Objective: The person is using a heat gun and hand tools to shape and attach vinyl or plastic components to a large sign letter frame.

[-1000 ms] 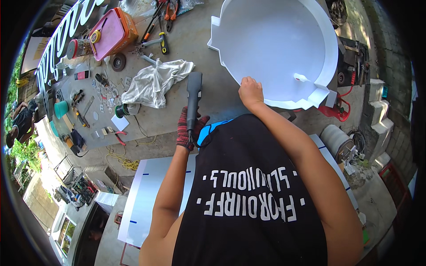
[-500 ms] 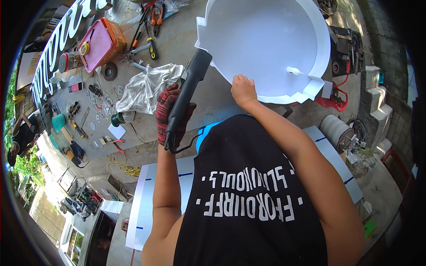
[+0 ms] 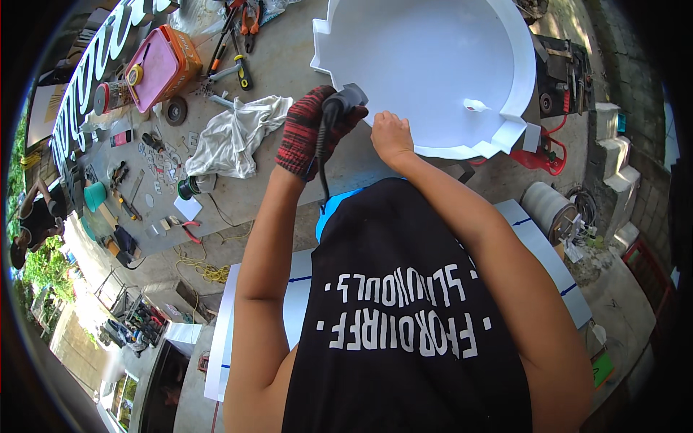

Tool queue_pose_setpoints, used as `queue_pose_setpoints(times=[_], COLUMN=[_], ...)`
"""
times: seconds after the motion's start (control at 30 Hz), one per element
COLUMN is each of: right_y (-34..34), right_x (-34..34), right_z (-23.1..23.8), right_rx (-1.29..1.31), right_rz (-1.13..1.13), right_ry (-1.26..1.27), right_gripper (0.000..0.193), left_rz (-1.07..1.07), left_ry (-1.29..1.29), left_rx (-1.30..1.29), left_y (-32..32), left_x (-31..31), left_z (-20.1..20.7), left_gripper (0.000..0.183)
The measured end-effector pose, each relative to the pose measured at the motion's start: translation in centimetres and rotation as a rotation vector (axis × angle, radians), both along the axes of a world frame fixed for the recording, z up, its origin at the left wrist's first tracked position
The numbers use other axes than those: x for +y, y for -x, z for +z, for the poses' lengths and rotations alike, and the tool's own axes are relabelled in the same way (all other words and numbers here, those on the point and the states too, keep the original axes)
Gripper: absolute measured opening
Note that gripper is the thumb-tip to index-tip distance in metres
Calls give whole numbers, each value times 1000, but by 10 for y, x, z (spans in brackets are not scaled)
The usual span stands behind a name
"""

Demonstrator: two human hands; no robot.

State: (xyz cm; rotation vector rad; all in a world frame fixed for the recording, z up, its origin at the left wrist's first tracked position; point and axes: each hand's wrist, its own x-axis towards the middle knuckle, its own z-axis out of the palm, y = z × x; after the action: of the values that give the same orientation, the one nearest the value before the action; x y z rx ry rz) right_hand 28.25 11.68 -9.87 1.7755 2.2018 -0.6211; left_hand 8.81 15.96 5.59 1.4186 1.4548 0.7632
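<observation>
My left hand (image 3: pixel 304 137), in a red and black knit glove, is closed around a black corded power tool (image 3: pixel 349 97). The tool's cord end faces me, and its front end is hidden, so I cannot tell its exact kind. Beside it is a large round white shell (image 3: pixel 521 79) with a raised, stepped wall. My bare right hand (image 3: pixel 393 138) grips the shell's near wall, fingers curled over the edge. A small white piece (image 3: pixel 476 105) lies inside the shell.
A crumpled white cloth (image 3: pixel 234 136) lies left of my gloved hand. Farther left are an orange tub with a pink lid (image 3: pixel 160 68), a screwdriver (image 3: pixel 244 73), pliers (image 3: pixel 250 25) and loose cut letters. A red metal stand (image 3: pixel 541 157) shows at the right. Someone (image 3: pixel 40 213) is at far left.
My left hand has moved up and right to the shell's near left edge, swinging the tool to point away from me. The shell has shifted slightly away; my right hand stays on it.
</observation>
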Motion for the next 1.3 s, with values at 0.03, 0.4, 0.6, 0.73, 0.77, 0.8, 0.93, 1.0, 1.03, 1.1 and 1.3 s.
queue_pose_setpoints(times=[0.03, 0.4, 0.6, 0.73, 0.77, 0.8, 0.93, 1.0, 1.03, 1.1, 1.3], right_y=[0, -9, -17, -12, -9, -8, -8, -6, -5, -3, -1], right_x=[1, -4, -11, -7, -7, -4, -3, -3, -4, -2, -4], right_z=[0, -7, -28, -14, -12, -13, -6, -1, -1, -5, -8], right_rx=[-2, 129, 269, 201, 194, 152, 99, 71, 59, 42, 12], right_rz=[-3, -21, -16, -7, -8, -16, -15, -17, 9, 4, -3], right_ry=[-6, -33, -154, -105, -96, -79, -70, -75, -85, -89, -100], right_gripper=[16, 13, 17, 14, 14, 13, 10, 9, 9, 9, 10], left_rz=[-42, -56, -86, -32, -33, -69, -191, -236, -171, -130, -338], left_ry=[-67, -202, 23, -8, 1, 27, 72, 47, 88, 134, 164], left_rx=[126, 327, 435, 321, 314, 322, 360, 345, 346, 349, 12], left_y=[-5, -25, -32, -15, -11, -7, -3, -2, -3, -1, 15], left_x=[0, -29, -27, -19, -18, -14, -7, -3, 0, 3, 18], left_z=[-4, -74, -69, -74, -73, -71, -69, -68, -61, -55, -72], left_gripper=[37, 36, 33, 38, 38, 38, 40, 40, 41, 42, 48])
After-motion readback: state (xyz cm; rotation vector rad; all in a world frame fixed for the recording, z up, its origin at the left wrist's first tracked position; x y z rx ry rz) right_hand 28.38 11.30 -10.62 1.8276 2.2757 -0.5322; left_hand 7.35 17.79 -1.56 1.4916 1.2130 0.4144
